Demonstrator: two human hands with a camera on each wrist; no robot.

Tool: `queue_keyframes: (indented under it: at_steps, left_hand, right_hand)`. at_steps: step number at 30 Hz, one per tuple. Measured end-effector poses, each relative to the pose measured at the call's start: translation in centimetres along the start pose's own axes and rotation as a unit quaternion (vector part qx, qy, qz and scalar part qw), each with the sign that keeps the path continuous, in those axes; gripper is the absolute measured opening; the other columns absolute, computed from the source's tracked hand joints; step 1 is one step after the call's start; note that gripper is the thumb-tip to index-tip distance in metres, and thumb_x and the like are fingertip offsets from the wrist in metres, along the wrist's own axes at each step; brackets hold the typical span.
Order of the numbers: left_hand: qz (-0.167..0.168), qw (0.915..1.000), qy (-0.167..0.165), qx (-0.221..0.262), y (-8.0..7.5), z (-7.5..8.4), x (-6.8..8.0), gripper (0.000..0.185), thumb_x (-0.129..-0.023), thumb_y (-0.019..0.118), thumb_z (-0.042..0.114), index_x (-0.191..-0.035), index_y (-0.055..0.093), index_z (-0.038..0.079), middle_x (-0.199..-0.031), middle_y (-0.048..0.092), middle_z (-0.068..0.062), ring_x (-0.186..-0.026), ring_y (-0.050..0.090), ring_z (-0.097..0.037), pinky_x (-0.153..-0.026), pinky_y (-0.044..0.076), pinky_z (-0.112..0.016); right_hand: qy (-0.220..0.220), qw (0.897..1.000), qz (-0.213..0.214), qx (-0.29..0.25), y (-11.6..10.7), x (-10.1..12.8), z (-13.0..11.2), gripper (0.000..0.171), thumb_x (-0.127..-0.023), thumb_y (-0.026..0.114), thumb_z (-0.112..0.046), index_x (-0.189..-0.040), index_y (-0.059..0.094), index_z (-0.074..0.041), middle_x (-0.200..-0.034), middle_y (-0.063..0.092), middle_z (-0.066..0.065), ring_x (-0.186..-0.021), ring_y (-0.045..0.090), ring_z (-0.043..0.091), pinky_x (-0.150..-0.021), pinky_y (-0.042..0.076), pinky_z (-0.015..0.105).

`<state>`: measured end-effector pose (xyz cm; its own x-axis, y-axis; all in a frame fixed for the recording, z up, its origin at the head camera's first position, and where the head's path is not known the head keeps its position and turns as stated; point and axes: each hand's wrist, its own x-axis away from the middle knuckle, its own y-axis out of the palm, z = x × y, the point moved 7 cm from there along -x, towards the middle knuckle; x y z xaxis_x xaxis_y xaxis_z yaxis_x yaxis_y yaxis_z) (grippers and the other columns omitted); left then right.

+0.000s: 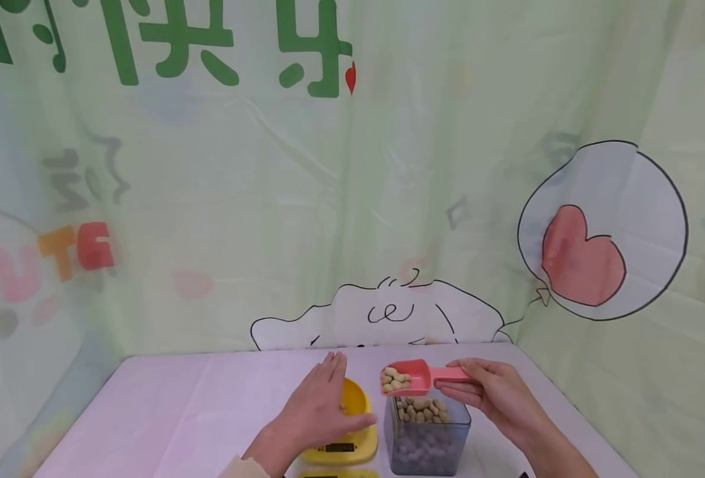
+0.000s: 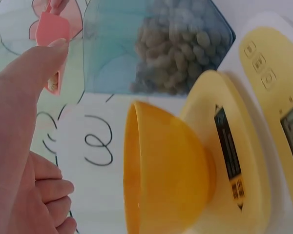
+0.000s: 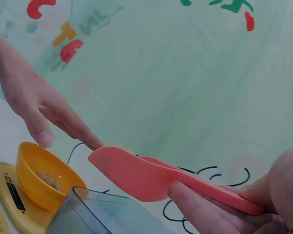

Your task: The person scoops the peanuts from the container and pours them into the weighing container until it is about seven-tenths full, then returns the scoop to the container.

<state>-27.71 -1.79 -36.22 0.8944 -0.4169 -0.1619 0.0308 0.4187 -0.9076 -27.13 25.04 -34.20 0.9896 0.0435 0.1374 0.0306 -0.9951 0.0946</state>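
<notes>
My right hand (image 1: 486, 392) grips the handle of a pink scoop (image 1: 409, 378) that carries several peanuts. The scoop hangs level above a clear container (image 1: 427, 435) partly filled with peanuts. To its left, a yellow bowl (image 1: 355, 398) stands on a yellow kitchen scale (image 1: 340, 451). My left hand (image 1: 328, 398) lies over the bowl's left side with straight fingers and holds nothing. In the right wrist view the bowl (image 3: 39, 175) has a few peanuts (image 3: 51, 180) in it, and the scoop (image 3: 136, 175) points towards the left hand (image 3: 39, 102). The left wrist view shows the bowl (image 2: 161, 170) beside my thumb (image 2: 24, 97).
A second yellow scale (image 2: 278, 92) lies next to the first, at the table's near edge. The table (image 1: 179, 411) has a pale pink cover. A printed curtain (image 1: 352, 199) hangs close behind and to the right of it.
</notes>
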Motion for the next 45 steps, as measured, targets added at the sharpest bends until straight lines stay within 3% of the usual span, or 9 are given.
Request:
queue_keyframes:
  at_steps: [10, 16, 23, 39, 45]
  left_hand:
    - [0.018, 0.9997, -0.013, 0.008, 0.3, -3.1, 0.9, 0.115, -0.076, 0.063, 0.076, -0.154, 0.028, 0.000, -0.161, 0.030, -0.019, -0.149, 0.030, -0.035, -0.120, 0.030, -0.054]
    - [0.007, 0.9993, -0.035, 0.012, 1.0, -4.2, 1.4, 0.117, -0.074, 0.064, 0.078, -0.153, 0.030, -0.001, -0.160, 0.032, -0.021, -0.148, 0.031, -0.036, -0.119, 0.031, -0.056]
    - [-0.015, 0.9975, -0.069, 0.000, 2.2, -5.1, 1.3, 0.119, -0.070, 0.065, 0.080, -0.151, 0.034, -0.002, -0.158, 0.035, -0.023, -0.147, 0.032, -0.038, -0.118, 0.032, -0.057]
    - [0.003, 0.9973, -0.071, -0.019, 2.5, -5.5, 1.3, 0.117, -0.070, 0.067, 0.078, -0.149, 0.038, -0.003, -0.155, 0.039, -0.023, -0.145, 0.036, -0.039, -0.117, 0.033, -0.057]
    - [0.002, 0.9971, -0.074, -0.016, 2.4, -5.7, 1.4, 0.116, -0.070, 0.067, 0.078, -0.149, 0.038, -0.003, -0.155, 0.039, -0.024, -0.145, 0.036, -0.039, -0.117, 0.034, -0.057]
  right_hand:
    - [-0.012, 1.000, 0.006, 0.021, 3.5, -1.0, 0.2, 0.043, -0.106, 0.044, -0.017, -0.137, 0.045, 0.014, -0.108, 0.073, 0.018, -0.095, 0.075, 0.030, -0.082, 0.061, 0.035]
    - [-0.022, 0.999, -0.004, 0.027, 5.1, -1.5, 0.4, 0.039, -0.107, 0.042, -0.015, -0.130, 0.049, 0.016, -0.105, 0.073, 0.022, -0.093, 0.075, 0.029, -0.082, 0.061, 0.035]
    - [-0.041, 0.993, 0.041, 0.108, 6.1, -2.0, 1.1, 0.030, -0.105, 0.046, -0.012, -0.117, 0.061, 0.011, -0.098, 0.074, 0.022, -0.084, 0.076, 0.029, -0.077, 0.062, 0.039]
    - [-0.097, 0.969, 0.057, 0.220, 8.5, -1.4, 0.3, 0.020, -0.101, 0.051, -0.004, -0.108, 0.067, 0.006, -0.096, 0.073, 0.015, -0.084, 0.074, 0.025, -0.073, 0.063, 0.037]
    - [-0.108, 0.966, 0.053, 0.230, 8.7, -1.1, 0.0, 0.018, -0.100, 0.053, -0.003, -0.107, 0.067, 0.005, -0.095, 0.073, 0.014, -0.083, 0.074, 0.025, -0.073, 0.063, 0.037]
